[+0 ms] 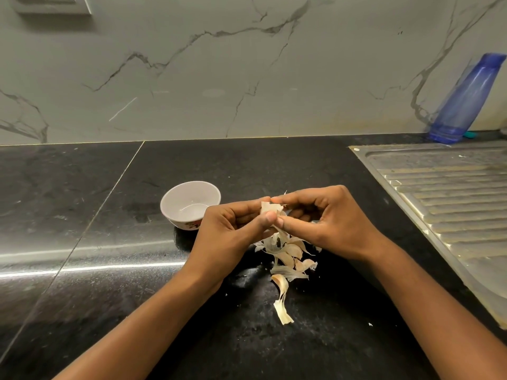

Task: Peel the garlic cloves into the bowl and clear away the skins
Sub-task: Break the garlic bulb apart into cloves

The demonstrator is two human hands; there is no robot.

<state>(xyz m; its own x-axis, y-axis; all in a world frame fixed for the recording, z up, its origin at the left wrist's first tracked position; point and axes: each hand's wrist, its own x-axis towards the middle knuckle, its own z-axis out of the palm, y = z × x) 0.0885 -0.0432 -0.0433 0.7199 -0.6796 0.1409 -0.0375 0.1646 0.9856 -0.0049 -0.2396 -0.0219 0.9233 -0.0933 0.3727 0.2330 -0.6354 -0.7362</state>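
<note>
Both hands pinch pale garlic clove (270,209), papery skin half-torn.

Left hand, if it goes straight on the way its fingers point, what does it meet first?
The left hand pinches the garlic clove; just past it, probably the right hand, which grips the same clove. Depth unclear.

Across the top the wall (192,78) is pale grey marble with dark veins; the counter (82,187) below is black, faintly speckled. Left of centre the bowl (175,200) is white with a red floral print near its base, the garlic skins (286,259) at centre cream to tan, and at right the bottle (463,100) is translucent blue above a dull silver ribbed drainboard (444,193).
</note>
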